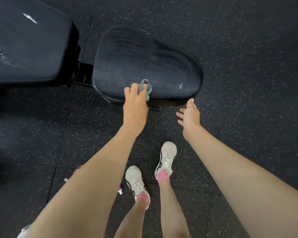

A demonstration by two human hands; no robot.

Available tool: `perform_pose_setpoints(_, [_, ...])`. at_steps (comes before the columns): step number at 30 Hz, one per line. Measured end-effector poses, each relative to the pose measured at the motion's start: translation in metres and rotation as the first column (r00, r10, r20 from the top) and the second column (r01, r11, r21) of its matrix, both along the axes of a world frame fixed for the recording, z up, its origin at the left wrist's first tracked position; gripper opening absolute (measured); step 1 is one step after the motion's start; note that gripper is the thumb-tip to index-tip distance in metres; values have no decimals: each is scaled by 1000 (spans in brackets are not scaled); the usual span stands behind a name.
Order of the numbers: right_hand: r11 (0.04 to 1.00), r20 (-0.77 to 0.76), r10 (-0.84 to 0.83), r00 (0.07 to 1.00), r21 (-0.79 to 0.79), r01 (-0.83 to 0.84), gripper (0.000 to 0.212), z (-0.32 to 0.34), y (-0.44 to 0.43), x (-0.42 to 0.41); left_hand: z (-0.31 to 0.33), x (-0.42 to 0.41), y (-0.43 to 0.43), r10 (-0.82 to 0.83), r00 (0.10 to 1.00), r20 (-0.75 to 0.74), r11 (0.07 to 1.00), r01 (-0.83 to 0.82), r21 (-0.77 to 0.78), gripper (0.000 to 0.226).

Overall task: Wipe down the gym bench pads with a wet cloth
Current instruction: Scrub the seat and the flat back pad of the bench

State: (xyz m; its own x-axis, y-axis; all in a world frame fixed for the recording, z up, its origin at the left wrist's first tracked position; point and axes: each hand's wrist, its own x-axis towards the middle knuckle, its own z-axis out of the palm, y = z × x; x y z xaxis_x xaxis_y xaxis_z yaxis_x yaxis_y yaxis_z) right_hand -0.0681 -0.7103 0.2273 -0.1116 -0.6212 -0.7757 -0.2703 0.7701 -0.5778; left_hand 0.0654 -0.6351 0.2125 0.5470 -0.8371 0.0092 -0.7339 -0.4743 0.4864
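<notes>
Nearest to me, my bare forearms reach out over the speckled rubber floor (248,66). Far left of my fingers sits the back pad (29,45), scuffed white in two spots. My left hand (135,107) curls round a teal cloth (145,89) and presses it on the near edge of the seat pad (144,62), which shows streaks beyond my knuckles. Right of the cloth, a white mark (180,86) is too small to read. My right hand (190,115) hovers just beside the pad's near edge, fingers loosely spread, holding nothing. My left forearm mostly hides a red, white and blue item (120,189). My white shoes (168,152) stand below.
</notes>
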Motion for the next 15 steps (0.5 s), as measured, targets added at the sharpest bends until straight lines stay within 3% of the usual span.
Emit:
perform_pose_setpoints(6, [999,-37,34,999,-37,-36,51,-7,5,8,2,65,39,150,984,96,989,-151,-3,47])
perform_pose_setpoints(11, [999,-45,42,998,-24,-43,55,-7,5,6,13,73,31,369,928,53,928,-371,39,47])
perform_pose_setpoints(13, [998,-49,55,997,-14,-56,52,-5,3,1,21,55,18,283,958,45,959,-284,21,44])
perform_pose_setpoints(15, [995,-74,96,993,-21,-98,48,-5,-1,-4,24,27,2,95,995,28,995,-95,-13,43])
